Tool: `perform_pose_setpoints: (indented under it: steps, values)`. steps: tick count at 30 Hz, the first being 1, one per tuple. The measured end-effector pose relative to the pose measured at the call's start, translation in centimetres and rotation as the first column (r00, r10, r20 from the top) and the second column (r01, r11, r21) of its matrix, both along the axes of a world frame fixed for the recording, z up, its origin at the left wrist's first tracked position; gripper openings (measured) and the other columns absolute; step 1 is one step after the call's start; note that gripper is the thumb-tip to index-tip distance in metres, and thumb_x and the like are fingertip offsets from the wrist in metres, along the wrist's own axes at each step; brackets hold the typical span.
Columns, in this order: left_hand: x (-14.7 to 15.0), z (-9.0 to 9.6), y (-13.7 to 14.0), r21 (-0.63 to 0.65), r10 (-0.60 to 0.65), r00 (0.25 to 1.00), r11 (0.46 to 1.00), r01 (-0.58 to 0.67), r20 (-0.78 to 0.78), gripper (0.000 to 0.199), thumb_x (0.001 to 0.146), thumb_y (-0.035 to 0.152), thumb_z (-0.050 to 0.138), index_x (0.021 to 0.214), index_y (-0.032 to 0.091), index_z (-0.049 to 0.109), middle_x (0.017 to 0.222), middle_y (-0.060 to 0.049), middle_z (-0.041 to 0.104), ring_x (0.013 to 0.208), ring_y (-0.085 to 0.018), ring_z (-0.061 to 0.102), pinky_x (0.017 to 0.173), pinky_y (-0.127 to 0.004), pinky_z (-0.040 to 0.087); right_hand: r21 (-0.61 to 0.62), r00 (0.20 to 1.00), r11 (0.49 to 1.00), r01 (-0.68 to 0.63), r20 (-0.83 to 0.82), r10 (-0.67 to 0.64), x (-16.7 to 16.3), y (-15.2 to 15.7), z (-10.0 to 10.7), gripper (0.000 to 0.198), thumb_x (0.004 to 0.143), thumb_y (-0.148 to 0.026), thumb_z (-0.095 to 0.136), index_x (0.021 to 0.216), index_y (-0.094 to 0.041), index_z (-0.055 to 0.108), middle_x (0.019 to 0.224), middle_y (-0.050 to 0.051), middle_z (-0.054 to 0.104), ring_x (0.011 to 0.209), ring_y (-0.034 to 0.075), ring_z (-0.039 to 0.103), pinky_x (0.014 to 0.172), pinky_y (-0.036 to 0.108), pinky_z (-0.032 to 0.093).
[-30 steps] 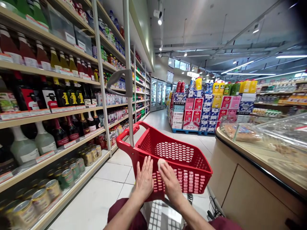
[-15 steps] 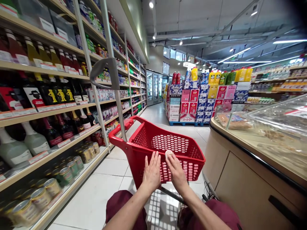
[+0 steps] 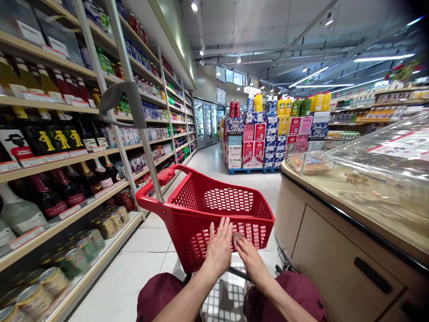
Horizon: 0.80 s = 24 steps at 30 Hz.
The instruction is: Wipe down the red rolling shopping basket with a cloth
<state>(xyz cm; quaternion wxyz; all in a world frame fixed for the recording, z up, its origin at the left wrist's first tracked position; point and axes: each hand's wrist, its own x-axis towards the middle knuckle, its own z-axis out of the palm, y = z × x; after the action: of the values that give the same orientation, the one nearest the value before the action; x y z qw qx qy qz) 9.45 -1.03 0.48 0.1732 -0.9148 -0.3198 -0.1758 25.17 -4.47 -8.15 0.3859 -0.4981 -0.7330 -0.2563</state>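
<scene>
A red plastic shopping basket cart [image 3: 177,226] with perforated sides stands in front of me, its grey pole and handle [image 3: 136,105] rising at the left. My left hand [image 3: 219,250] lies flat against or just before the near side of the basket, fingers stretched. Beside it, my right hand [image 3: 252,259] has its fingers together over a small pale wad [image 3: 236,239] at the fingertips, low on the same perforated side. The wad is mostly covered by the fingers, so its kind is unclear. My maroon-clad knees are below the hands.
Shelves [image 3: 67,161] of bottles and cans line the left. On the right curves a wooden counter [image 3: 311,232] with clear covers over packaged food. Ahead, stacked drink cartons [image 3: 250,138] stand on a blue pallet, with glass-door fridges [image 3: 204,118] farther back. Cables [image 3: 284,261] lie beside the counter.
My right hand has moved down from the basket's upper rim with the pale wad. The left hand remains at the side. The view has turned slightly right.
</scene>
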Motion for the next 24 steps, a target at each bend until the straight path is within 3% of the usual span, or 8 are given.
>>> perform_pose_setpoints:
  steps: [7, 11, 13, 17, 22, 24]
  values:
    - [2.1, 0.3, -0.6, -0.016, -0.038, 0.998, 0.999, 0.037, -0.049, 0.064, 0.074, 0.017, 0.037, 0.134, 0.009, 0.018, 0.144, -0.011, 0.013, 0.132, -0.024, 0.003, 0.104, -0.051, 0.009, 0.045, 0.978, 0.988, 0.148, -0.156, -0.139, 4.3, -1.5, 0.7, 0.053, 0.085, -0.007, 0.029, 0.135, -0.023, 0.023, 0.135, 0.010, 0.036, 0.126, 0.022, 0.028, 0.097, 0.047, 0.036]
    - [3.5, 0.5, -1.1, -0.018, -0.092, 0.991, 0.996, 0.090, -0.092, 0.065, 0.075, 0.020, 0.036, 0.135, 0.008, 0.014, 0.144, -0.011, 0.010, 0.132, -0.024, 0.002, 0.104, -0.051, 0.009, -0.017, 0.992, 0.993, 0.114, -0.056, -0.114, 5.3, -2.5, -0.9, 0.052, 0.085, -0.007, 0.030, 0.134, -0.025, 0.027, 0.128, 0.008, 0.046, 0.123, 0.020, 0.034, 0.092, 0.041, 0.043]
    - [4.1, 0.5, -1.3, -0.013, -0.102, 0.988, 0.995, 0.101, -0.113, 0.065, 0.076, 0.020, 0.036, 0.135, 0.008, 0.012, 0.144, -0.011, 0.010, 0.132, -0.024, 0.001, 0.104, -0.050, 0.008, -0.046, 0.990, 0.991, 0.124, -0.057, -0.127, 5.6, -2.8, -0.8, 0.052, 0.084, -0.008, 0.030, 0.133, -0.024, 0.028, 0.130, 0.008, 0.043, 0.123, 0.021, 0.033, 0.094, 0.042, 0.041]
    - [4.9, 0.3, -1.5, -0.034, -0.111, 0.987, 0.994, 0.108, -0.116, 0.063, 0.077, 0.020, 0.034, 0.135, 0.008, 0.013, 0.144, -0.011, 0.011, 0.132, -0.023, 0.001, 0.104, -0.050, 0.007, -0.005, 0.950, 0.969, 0.247, -0.196, -0.243, 7.3, -2.7, -0.2, 0.054, 0.082, -0.004, 0.027, 0.133, -0.022, 0.028, 0.136, 0.008, 0.035, 0.125, 0.021, 0.029, 0.099, 0.045, 0.034]
    - [4.7, 0.0, -1.3, -0.033, -0.120, 0.985, 0.993, 0.117, -0.123, 0.065, 0.076, 0.021, 0.036, 0.135, 0.008, 0.012, 0.144, -0.011, 0.010, 0.132, -0.023, 0.000, 0.104, -0.051, 0.007, -0.049, 0.958, 0.966, 0.253, -0.124, -0.258, 8.7, -3.2, -3.3, 0.060, 0.077, 0.001, 0.027, 0.131, -0.025, 0.034, 0.127, 0.006, 0.047, 0.121, 0.018, 0.036, 0.094, 0.039, 0.040]
    - [4.3, 0.0, -1.0, -0.022, -0.106, 0.986, 0.994, 0.104, -0.127, 0.067, 0.075, 0.020, 0.037, 0.135, 0.008, 0.013, 0.144, -0.011, 0.010, 0.132, -0.024, 0.001, 0.104, -0.050, 0.007, -0.078, 0.964, 0.969, 0.233, -0.110, -0.241, 8.3, -3.7, -3.1, 0.060, 0.078, 0.001, 0.027, 0.131, -0.025, 0.032, 0.127, 0.006, 0.046, 0.122, 0.018, 0.036, 0.094, 0.039, 0.040]
